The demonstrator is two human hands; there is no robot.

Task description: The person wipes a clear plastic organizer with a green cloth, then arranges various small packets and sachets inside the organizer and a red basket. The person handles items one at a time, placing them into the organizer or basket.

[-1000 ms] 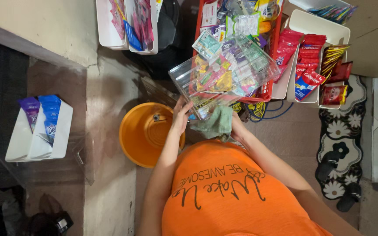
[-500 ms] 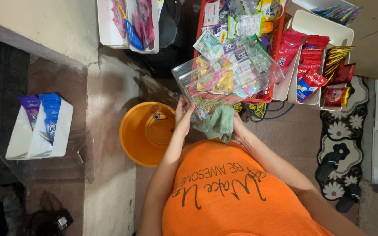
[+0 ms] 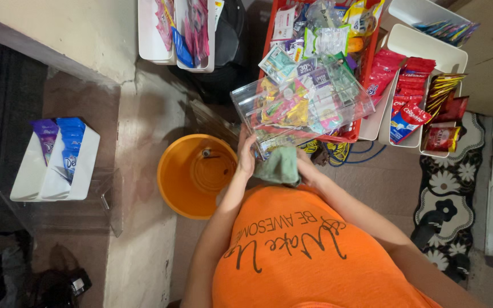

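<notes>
While the left hand [image 3: 247, 155] steadies one clear plastic organiser [image 3: 300, 105] and the right hand [image 3: 308, 169] grips one green cloth [image 3: 279, 165] — fingers partly hidden — one orange bucket [image 3: 186, 177] (empty) stands beside.

Shirt [image 3: 309, 251] bright orange, dark letters on it. Bucket [image 3: 195, 174] orange too. Cloth [image 3: 279, 165] pale green. See-through box [image 3: 300, 105] full of packets: yellow, pink, green, white. Crate [image 3: 366, 74] red. Sachets [image 3: 409, 97] red with white and blue. Trays [image 3: 58, 182] white, blue and purple packets inside. Rug [image 3: 449, 194] black with white flowers. Cable [image 3: 355, 155] blue.
</notes>
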